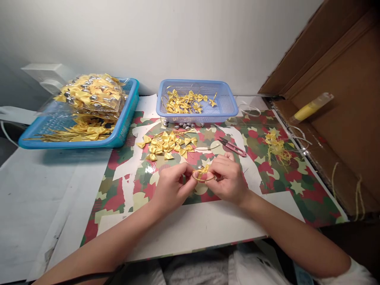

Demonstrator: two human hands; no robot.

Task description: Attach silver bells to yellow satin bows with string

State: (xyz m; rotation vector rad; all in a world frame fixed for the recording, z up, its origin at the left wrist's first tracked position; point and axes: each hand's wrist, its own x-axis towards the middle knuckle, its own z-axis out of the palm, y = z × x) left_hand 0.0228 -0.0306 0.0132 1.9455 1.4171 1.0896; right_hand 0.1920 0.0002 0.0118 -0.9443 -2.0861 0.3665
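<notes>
Covering most of the near scene is a table (pixel 44 190) with a patterned sheet (pixel 267 186) of red, green and cream stars spread over its middle and right. A brown cardboard box (pixel 341 99) stands open at the far right, with a yellow lighter (pixel 311 107) lying on its flap. At the far left sits a large blue tray (pixel 124 126) stacked with clear packets of yellow bows (pixel 92 95) and gold wires (pixel 68 136). Right of it, at the far middle, is a smaller pale blue basket (pixel 228 103) with more yellow bows inside. Just near the basket, a loose pile of bows (pixel 168 144) lies on the sheet, with small silver beads (pixel 184 126) between the pile and the basket. Pink-handled snips (pixel 233 147) lie right of the pile, and a tuft of yellow thread scraps (pixel 277 148) lies farther right.

Both bare forearms reach in from the near edge and meet over the middle of the sheet. The left hand (pixel 172 186) is pinched closed, thumb and forefinger grasping the left side of a small gold wire loop (pixel 203 178). The right hand (pixel 228 178) is curled, its fingertips gripping the right side of the same loop. A single yellow bow (pixel 204 169) sits on the far top of the loop, between the two sets of fingertips and just clear of the sheet. The loop hangs in the gap between the hands, near the pile of bows and well apart from the tray.
</notes>
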